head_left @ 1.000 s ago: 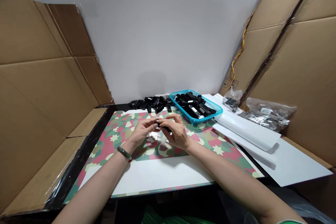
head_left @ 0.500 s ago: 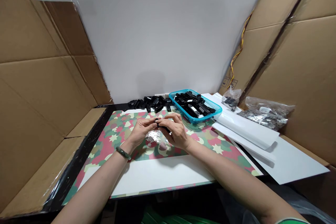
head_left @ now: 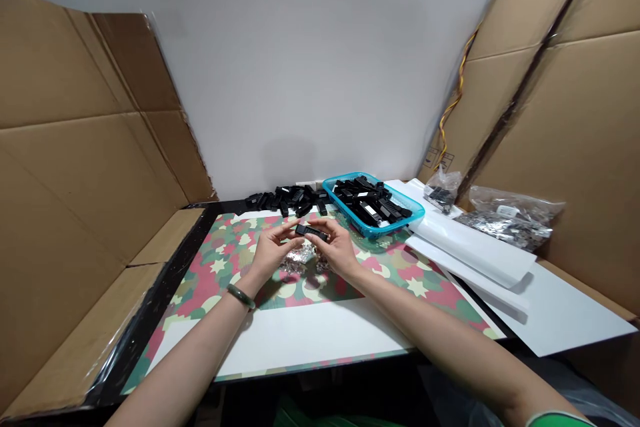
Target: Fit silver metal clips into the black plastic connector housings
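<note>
A small oblong black plastic part [head_left: 311, 233] is held up in front of me, just above the patterned sheet. My left hand [head_left: 270, 252] pinches its left end between thumb and fingers. Thumb and fingertips of my right hand [head_left: 339, 251] close on the other end. Beneath the hands lies a small heap of shiny metal pieces [head_left: 296, 260], partly hidden by my fingers. What each single piece is cannot be made out.
Behind my hands a blue basket [head_left: 373, 232] holds many black parts, with a loose pile of similar parts [head_left: 287, 199] to its left. White sheets [head_left: 470, 247] and clear plastic bags [head_left: 510, 220] lie on the right. Cardboard walls [head_left: 85, 180] flank the table.
The black part, mostly covered by my fingers before, now shows lengthwise between both hands. My right hand has turned, and its fingers have drawn back toward the part's right end.
</note>
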Motion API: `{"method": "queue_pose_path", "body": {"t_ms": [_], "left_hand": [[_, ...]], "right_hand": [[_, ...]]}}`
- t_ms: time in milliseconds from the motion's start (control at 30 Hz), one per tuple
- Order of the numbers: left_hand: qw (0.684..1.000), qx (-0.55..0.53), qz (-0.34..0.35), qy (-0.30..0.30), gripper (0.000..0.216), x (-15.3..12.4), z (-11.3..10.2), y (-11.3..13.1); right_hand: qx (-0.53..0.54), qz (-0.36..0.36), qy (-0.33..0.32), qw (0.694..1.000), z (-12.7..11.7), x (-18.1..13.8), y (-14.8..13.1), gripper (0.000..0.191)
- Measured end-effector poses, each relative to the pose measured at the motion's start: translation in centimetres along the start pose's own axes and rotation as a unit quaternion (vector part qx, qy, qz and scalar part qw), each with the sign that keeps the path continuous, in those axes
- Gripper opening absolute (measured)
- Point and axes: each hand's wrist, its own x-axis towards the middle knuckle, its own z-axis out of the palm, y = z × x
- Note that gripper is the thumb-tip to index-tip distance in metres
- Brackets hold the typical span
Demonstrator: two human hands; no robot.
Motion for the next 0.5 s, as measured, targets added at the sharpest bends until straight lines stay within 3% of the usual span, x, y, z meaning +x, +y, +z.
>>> {"method": "queue_pose_path", "body": {"t_ms": [200, 500], "left_hand": [[0.983, 0.110, 0.122, 0.086, 0.024, -0.40, 0.40, -0.65], [0.963, 0.149, 0.181, 0.134, 0.011, -0.74, 0.63, -0.72]], "right_hand": [[0.156, 0.209, 0.055, 0.964, 0.49, 0.01, 0.22, 0.041], [0.281, 0.302, 0.022, 0.911, 0.85, -0.02, -0.05, 0.045]]}}
